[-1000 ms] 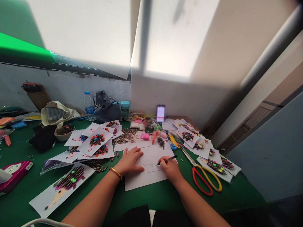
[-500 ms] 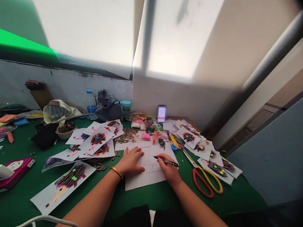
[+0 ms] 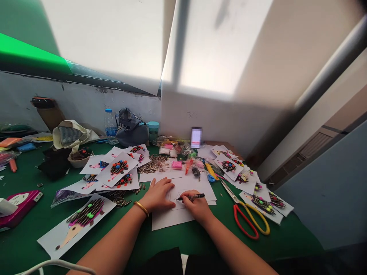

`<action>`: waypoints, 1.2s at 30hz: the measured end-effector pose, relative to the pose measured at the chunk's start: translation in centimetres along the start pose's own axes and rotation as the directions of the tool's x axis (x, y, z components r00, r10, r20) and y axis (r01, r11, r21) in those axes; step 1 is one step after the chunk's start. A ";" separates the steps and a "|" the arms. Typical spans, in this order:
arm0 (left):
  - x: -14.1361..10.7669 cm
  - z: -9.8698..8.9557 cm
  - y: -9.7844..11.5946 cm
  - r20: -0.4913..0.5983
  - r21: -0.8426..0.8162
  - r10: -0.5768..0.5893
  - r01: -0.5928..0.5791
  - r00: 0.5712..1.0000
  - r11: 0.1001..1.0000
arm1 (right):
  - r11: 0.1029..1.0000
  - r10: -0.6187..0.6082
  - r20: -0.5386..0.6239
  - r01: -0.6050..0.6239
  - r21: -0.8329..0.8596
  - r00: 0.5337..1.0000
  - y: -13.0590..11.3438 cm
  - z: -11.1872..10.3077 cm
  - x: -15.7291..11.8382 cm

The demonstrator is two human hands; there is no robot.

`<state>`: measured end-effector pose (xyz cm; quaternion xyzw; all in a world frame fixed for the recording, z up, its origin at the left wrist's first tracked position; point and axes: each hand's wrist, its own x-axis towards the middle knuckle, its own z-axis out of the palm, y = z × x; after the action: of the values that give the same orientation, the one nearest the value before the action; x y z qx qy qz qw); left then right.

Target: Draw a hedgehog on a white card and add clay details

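My left hand (image 3: pixel 159 195) lies flat with spread fingers on the left part of the white paper (image 3: pixel 172 221). A gold bangle (image 3: pixel 141 209) circles that wrist. My right hand (image 3: pixel 196 206) grips a black pen (image 3: pixel 197 196), its tip at the paper just right of my left fingers. The drawn lines there are partly hidden by my right hand. Beyond the hands lie a pink packet (image 3: pixel 176 165) and a heap of sunflower seeds (image 3: pixel 153 164).
Scissors (image 3: pixel 237 201) with red and yellow handles lie at the right, beside hedgehog pictures (image 3: pixel 229 167). More pictures (image 3: pixel 116 168) are piled left. A phone (image 3: pixel 196 137), a bottle (image 3: pixel 110 126) and a bag (image 3: pixel 131 131) stand at the back. A magenta power strip (image 3: pixel 21 206) is far left.
My right hand has moved left with the pen, closer to my left hand, and now covers part of the drawing. My left hand has stayed in place.
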<state>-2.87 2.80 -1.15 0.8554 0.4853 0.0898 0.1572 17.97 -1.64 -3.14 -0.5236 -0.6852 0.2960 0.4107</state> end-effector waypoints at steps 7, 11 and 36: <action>0.0 -0.3 0.2 0.007 -0.002 -0.007 0.007 1.000 1.000 | 1.000 0.014 0.018 -0.014 -0.006 1.000 -0.1 0.0 0.1; 0.1 0.0 0.0 -0.004 -0.002 0.003 -0.003 1.000 1.000 | 0.999 0.034 0.022 -0.034 0.013 0.999 -0.3 -0.1 0.1; 0.1 0.1 -0.3 0.004 -0.003 0.008 -0.008 1.000 1.000 | 0.992 0.128 -0.180 -0.129 0.004 0.975 1.3 -1.6 0.7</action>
<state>-2.99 3.03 -1.32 0.8573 0.4814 0.0898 0.1592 19.90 -0.68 -3.24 -0.5929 -0.6114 0.2708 0.4487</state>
